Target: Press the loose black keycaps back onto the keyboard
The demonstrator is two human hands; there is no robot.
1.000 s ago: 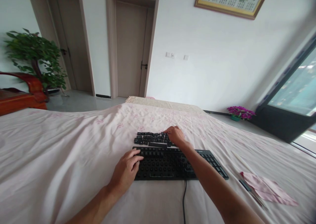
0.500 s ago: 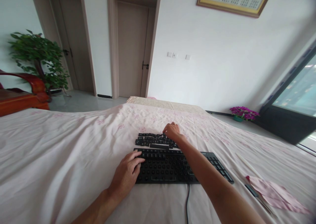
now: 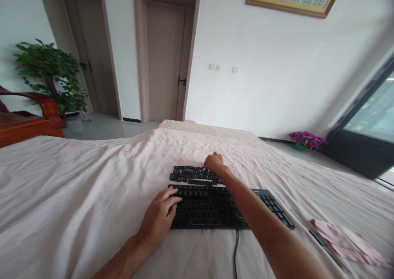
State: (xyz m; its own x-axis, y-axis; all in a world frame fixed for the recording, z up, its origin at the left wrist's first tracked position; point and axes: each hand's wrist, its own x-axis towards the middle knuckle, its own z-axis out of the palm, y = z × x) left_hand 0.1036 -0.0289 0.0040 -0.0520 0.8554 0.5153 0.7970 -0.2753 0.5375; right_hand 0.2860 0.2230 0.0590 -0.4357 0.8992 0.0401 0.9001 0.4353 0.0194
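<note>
A black keyboard with most keycaps removed lies on a pale pink sheet. Behind it, several loose black keycaps are laid out in rows. My left hand rests on the keyboard's left end, fingers curled over its edge. My right hand reaches past the keyboard and touches the right end of the keycap rows, fingers bent down on them. Whether it pinches a keycap is hidden. The keyboard's cable runs toward me.
A pink cloth and a dark thin tool lie on the sheet at the right. Beyond the bed are two doors, a potted plant, a red wooden chair, purple flowers and a window at right.
My right hand lifted slightly off the keycap rows and shifted a little. The left hand stayed on the keyboard. The view tilted slightly.
</note>
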